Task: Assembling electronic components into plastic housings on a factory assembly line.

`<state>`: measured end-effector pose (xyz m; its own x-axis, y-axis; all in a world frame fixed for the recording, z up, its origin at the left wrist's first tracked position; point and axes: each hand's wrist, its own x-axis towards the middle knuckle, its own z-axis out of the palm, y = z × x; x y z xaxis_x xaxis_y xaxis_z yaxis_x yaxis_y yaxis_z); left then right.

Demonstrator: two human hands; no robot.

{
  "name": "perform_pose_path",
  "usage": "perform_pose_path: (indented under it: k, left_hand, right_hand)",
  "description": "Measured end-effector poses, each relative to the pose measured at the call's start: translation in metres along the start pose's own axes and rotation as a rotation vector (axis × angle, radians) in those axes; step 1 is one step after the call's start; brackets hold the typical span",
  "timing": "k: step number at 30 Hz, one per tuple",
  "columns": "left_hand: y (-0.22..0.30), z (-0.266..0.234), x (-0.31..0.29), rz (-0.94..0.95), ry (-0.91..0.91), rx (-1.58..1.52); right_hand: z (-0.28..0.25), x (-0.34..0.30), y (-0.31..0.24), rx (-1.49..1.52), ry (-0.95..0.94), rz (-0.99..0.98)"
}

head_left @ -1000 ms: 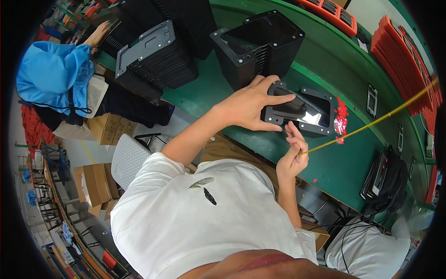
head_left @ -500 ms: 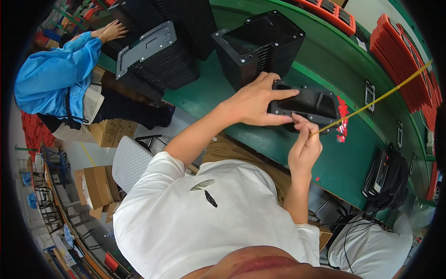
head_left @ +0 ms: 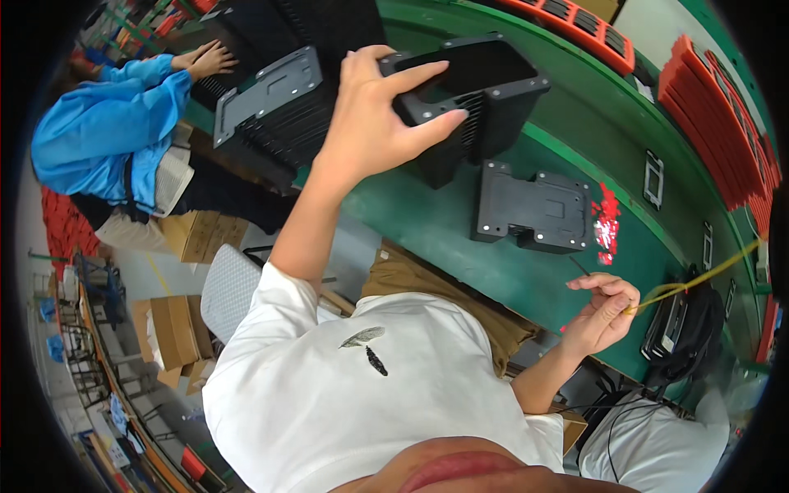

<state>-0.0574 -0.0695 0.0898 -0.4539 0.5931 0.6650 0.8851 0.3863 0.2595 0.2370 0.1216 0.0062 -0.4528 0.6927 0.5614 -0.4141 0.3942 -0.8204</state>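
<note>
My left hand (head_left: pixel 370 115) reaches over a tall stack of black plastic housings (head_left: pixel 501 107), fingers and thumb spread across its near left corner. The hand appears to grip nothing, though whether the fingertips touch the top housing I cannot tell. A grey-black housing (head_left: pixel 538 205) with a notched edge and small metal dots at its corners lies on the green tabletop, apart from both hands. Low on the right, my right hand (head_left: pixel 604 312) pinches a yellow cord (head_left: pixel 699 281). A thin dark rod (head_left: pixel 580 265) sticks out past its fingers; its kind is unclear.
Small red pieces (head_left: pixel 606 222) lie in a pile beside the housing on the green table (head_left: pixel 419 218). Another housing stack (head_left: pixel 271 99) stands left, near a co-worker in blue (head_left: pixel 107 131). Red trays (head_left: pixel 715 123) lean at the right; a black bag (head_left: pixel 686 320) sits at the table's right end.
My left hand has moved from the housing on the table up and left to the tall stack. My right hand has drawn back down and right with the cord. The tabletop housing now shows a different, greyer face.
</note>
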Motion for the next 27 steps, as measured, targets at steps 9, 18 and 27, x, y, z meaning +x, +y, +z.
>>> perform_pose_path:
  k: [9,18,27]
  left_hand:
    - [-0.001,0.013,-0.005,-0.212,-0.153,-0.158]
    - [-0.019,-0.117,-0.006,0.059,-0.089,0.156]
    - [-0.406,-0.256,0.019,0.082,-0.403,0.649]
  right_hand:
    - [0.004,0.019,-0.006,0.101,0.051,0.105]
    - [-0.031,0.023,0.025,-0.178,0.097,0.19]
    - [-0.036,-0.068,0.068,-0.897,0.191,0.064]
